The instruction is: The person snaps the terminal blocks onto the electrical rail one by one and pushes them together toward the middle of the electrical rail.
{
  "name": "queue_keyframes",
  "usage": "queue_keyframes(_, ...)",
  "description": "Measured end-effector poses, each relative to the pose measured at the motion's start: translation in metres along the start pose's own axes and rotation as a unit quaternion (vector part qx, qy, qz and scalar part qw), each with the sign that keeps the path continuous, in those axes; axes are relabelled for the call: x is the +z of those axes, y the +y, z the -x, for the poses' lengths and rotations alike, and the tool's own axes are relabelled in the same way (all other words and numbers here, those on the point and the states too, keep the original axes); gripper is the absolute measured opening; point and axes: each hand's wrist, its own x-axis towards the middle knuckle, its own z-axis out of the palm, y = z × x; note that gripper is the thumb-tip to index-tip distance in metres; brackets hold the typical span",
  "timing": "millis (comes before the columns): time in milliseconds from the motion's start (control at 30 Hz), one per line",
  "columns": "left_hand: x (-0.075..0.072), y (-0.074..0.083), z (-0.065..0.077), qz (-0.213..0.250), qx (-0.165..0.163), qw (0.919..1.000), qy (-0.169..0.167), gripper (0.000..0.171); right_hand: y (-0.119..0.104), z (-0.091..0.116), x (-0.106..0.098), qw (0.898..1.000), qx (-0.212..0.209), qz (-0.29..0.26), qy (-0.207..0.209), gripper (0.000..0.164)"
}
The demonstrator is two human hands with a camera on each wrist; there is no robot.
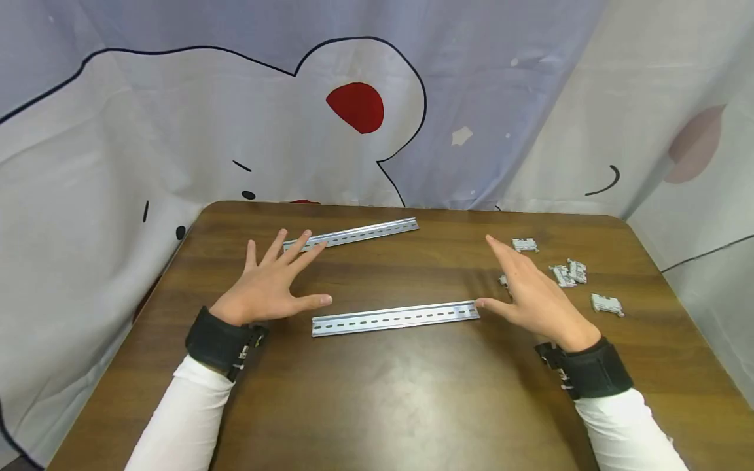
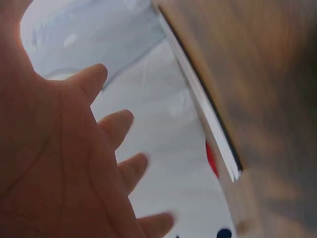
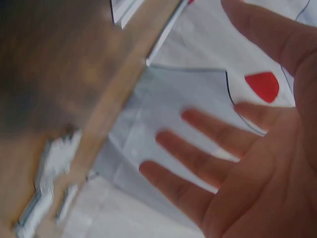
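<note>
Two slotted metal mounting rails lie on the wooden table. The near rail lies between my hands, and the far rail sits toward the back edge. My left hand is raised with fingers spread, its fingertips overlapping the far rail's left end in the head view. Its palm shows bare in the left wrist view. My right hand is held up with straight fingers, the thumb tip at the near rail's right end in the head view. Nothing lies in the right palm.
Several small pale grey terminal-block-like pieces lie right of my right hand: one at the back, a close pair whose left piece overlaps the other, and one nearer. Another is partly hidden behind that hand. A printed curtain hangs behind the table.
</note>
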Motion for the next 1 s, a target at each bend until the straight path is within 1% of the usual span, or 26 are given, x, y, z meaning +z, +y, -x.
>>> queue_keyframes(133, 0.005, 0.015, 0.005, 0.018, 0.05, 0.9983, -0.023, 0.101, -0.006, -0.002, 0.008, 0.999, -0.027, -0.006, -0.032, 0.09)
queue_keyframes(233, 0.011, 0.027, 0.008, 0.024, 0.07, 0.9962, -0.047, 0.101, -0.009, -0.002, 0.016, 0.997, -0.054, -0.007, -0.047, 0.077)
queue_keyframes(333, 0.019, 0.036, 0.011, 0.02, 0.075, 0.9954, -0.056, 0.093, -0.009, -0.004, 0.024, 0.996, -0.076, -0.013, -0.053, 0.072)
queue_keyframes(433, 0.029, 0.041, 0.012, 0.01, 0.089, 0.9954, -0.034, 0.079, -0.01, -0.005, 0.033, 0.993, -0.103, -0.008, -0.055, 0.066)
queue_keyframes(500, 0.034, 0.043, 0.013, -0.001, 0.101, 0.9947, -0.014, 0.065, -0.01, -0.005, 0.037, 0.992, -0.118, -0.001, -0.054, 0.059)
queue_keyframes(600, 0.039, 0.046, 0.016, -0.01, 0.124, 0.9921, 0.015, 0.047, -0.011, -0.003, 0.04, 0.99, -0.134, 0.008, -0.051, 0.046)
queue_keyframes(667, 0.04, 0.047, 0.018, -0.008, 0.135, 0.9906, 0.023, 0.041, -0.01, -0.001, 0.04, 0.989, -0.139, 0.002, -0.052, 0.039)
queue_keyframes(700, 0.04, 0.047, 0.02, -0.003, 0.139, 0.9901, 0.024, 0.04, -0.011, 0.0, 0.039, 0.988, -0.142, -0.003, -0.054, 0.036)
queue_keyframes(800, 0.04, 0.048, 0.021, 0.019, 0.143, 0.9894, 0.018, 0.041, -0.01, 0.004, 0.037, 0.987, -0.143, -0.022, -0.064, 0.034)
queue_keyframes(933, 0.043, 0.046, 0.019, 0.049, 0.138, 0.9892, 0.006, 0.043, -0.007, 0.004, 0.037, 0.987, -0.138, -0.044, -0.073, 0.033)
queue_keyframes(1000, 0.044, 0.045, 0.018, 0.064, 0.135, 0.9888, 0.004, 0.043, -0.004, 0.002, 0.036, 0.988, -0.13, -0.05, -0.069, 0.032)
